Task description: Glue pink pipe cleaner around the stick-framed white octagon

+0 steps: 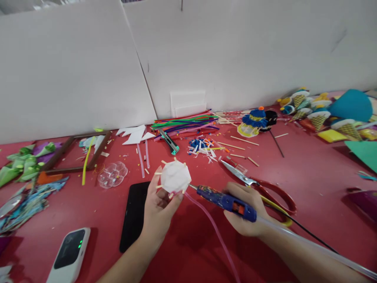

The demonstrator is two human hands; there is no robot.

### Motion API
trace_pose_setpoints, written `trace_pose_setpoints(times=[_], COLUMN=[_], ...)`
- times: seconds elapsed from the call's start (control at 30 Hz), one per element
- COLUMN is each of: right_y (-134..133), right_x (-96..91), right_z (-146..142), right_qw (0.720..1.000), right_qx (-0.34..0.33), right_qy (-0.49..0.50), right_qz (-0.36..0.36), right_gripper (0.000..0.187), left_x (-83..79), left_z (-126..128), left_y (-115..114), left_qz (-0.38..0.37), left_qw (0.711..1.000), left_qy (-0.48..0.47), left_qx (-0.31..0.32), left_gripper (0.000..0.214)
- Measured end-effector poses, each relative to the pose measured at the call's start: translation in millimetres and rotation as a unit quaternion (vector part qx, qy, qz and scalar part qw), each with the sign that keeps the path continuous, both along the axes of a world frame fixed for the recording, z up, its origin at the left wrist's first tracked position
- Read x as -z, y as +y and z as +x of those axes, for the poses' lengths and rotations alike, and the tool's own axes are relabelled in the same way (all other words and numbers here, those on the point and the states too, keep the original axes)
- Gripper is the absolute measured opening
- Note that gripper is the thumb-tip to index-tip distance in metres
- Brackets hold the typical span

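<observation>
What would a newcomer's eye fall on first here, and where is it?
Probably the blue glue gun in the right hand, its tip by the edge of the white disc in the left hand. Then the large scissors beside the right hand, and, farther back on the red table, the blue ruffled ornament.

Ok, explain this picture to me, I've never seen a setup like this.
There's no machine here, just a person's two bare hands, seen by a camera worn on that person's head, looking forward and down. The left hand holds a white disc with little sticks poking out around its rim. The right hand grips a blue glue gun, its tip at the disc's edge. On the red table lie a phone, scissors, a cutter and, farther back, colourful strands.
</observation>
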State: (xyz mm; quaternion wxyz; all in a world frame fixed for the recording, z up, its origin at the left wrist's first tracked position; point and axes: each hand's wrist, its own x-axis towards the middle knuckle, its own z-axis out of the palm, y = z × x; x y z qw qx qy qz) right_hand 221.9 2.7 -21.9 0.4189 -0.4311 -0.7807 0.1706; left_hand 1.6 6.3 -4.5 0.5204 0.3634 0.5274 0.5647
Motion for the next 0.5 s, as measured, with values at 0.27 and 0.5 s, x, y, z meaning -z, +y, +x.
trace_pose_setpoints(times=[0.27,0.5], right_y=[0.2,0.1], right_x=[-0.9,0.1], right_z=[-0.4,0.5], right_qw=[1.000,1.000], right_qx=[0.017,0.025], right_qy=[0.005,0.017], right_qz=[0.003,0.003], right_gripper=[0.011,0.010], left_x=[0.9,-1.1], left_z=[0.1,0.6], left_y=[0.0,-0.8], left_qz=[0.001,0.012], left_qw=[1.000,1.000], left_qy=[0.000,0.005], left_qx=[-0.002,-0.004], left_gripper=[0.093,0.090])
